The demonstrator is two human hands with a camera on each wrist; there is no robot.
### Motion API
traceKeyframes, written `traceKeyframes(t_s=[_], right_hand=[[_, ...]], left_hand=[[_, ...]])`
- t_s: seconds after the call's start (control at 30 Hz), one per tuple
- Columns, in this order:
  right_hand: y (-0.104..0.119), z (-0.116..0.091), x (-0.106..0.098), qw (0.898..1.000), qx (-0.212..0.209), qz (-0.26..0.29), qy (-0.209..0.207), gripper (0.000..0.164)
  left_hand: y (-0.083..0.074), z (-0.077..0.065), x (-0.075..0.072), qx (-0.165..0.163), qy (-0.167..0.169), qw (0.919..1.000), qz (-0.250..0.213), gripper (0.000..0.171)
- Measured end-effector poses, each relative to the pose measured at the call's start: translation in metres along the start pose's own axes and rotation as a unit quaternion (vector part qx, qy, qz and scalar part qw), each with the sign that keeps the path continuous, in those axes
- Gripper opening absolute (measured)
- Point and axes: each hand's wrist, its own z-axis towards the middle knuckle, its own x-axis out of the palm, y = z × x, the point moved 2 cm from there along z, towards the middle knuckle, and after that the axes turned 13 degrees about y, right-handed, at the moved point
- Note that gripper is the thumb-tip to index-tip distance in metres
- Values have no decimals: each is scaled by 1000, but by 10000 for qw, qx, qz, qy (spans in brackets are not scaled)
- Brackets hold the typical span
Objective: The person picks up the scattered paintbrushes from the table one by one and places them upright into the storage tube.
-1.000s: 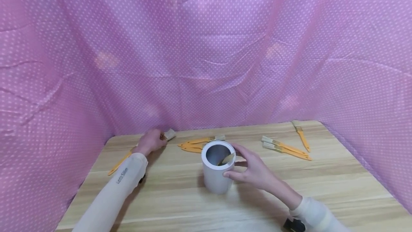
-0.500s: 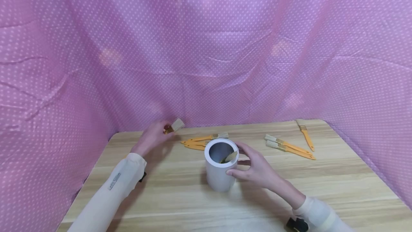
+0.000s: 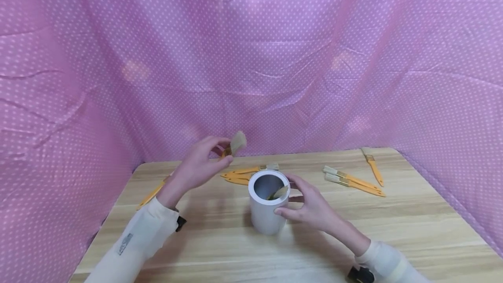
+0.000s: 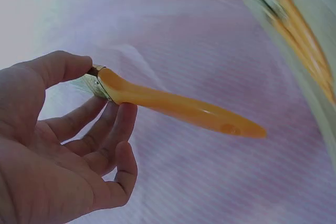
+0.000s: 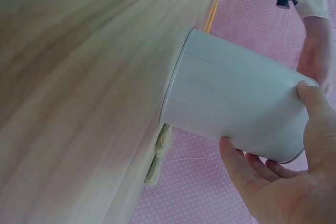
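My left hand (image 3: 200, 163) pinches a paintbrush (image 4: 184, 111) by its metal ferrule, raised above the back left of the table. Its pale bristles (image 3: 238, 141) point up and its orange handle shows whole in the left wrist view. At the middle of the table stands a white can (image 3: 267, 219) with an open top, upright. The bristles of another brush (image 3: 281, 192) show inside it, leaning on the right of the rim. My right hand (image 3: 314, 208) holds the can's right side near the top, thumb in front and fingers behind, also seen in the right wrist view.
Several orange-handled brushes (image 3: 239, 171) lie behind the can, partly hidden by it. Two more brushes (image 3: 353, 181) lie side by side to the right, and a single brush (image 3: 373, 167) near the back right corner. Another handle (image 3: 151, 195) lies by my left wrist. Pink dotted cloth (image 3: 251, 77) surrounds the table (image 3: 412, 222).
My left hand has picked a brush up from the back left of the table and carried it up and rightward toward the can. My right hand keeps its hold on the can.
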Motion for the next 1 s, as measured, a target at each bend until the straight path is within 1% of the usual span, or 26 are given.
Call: traceKeyframes(t_s=[0.13, 0.2, 0.27, 0.33, 0.4, 0.47, 0.53, 0.6, 0.63, 0.73, 0.87, 1.0], right_hand=[[0, -1, -1, 10000, -4, -14, -1, 85], [1, -1, -1, 10000, -10, -16, 5, 85], [1, -1, -2, 10000, 7, -27, 9, 85], [1, -1, -3, 10000, 17, -36, 12, 85], [1, -1, -3, 10000, 34, -35, 16, 86], [2, -1, -3, 10000, 41, -41, 22, 86], [2, -1, -4, 10000, 35, -43, 30, 85], [2, 0, -4, 10000, 26, -55, 45, 85], [2, 0, -4, 10000, 20, -63, 59, 85], [3, 0, -4, 9999, 13, -53, 114, 85], [2, 0, -4, 9998, 1, -65, 175, 84], [1, -1, -3, 9997, 34, -128, 208, 84]], left_hand=[[-26, -5, 0, 313, 17, 9983, -499, 38], [-39, -8, 1, 532, -1, 9962, -692, 37], [-50, -10, 1, 811, -27, 9923, -939, 39], [-59, -12, 3, 1160, -36, 9853, -1251, 43], [-65, -13, 7, 1439, -2, 9767, -1592, 45], [-69, -13, 13, 1643, 76, 9684, -1873, 46], [-70, -12, 20, 1731, 170, 9643, -1997, 45], [-69, -11, 28, 1757, 287, 9620, -2068, 43], [-68, -10, 32, 1759, 341, 9618, -2069, 42], [-63, -10, 44, 1684, 487, 9655, -1923, 43], [-56, -9, 60, 1544, 648, 9745, -1494, 46], [-50, -7, 74, 1501, 839, 9773, -1240, 49]])
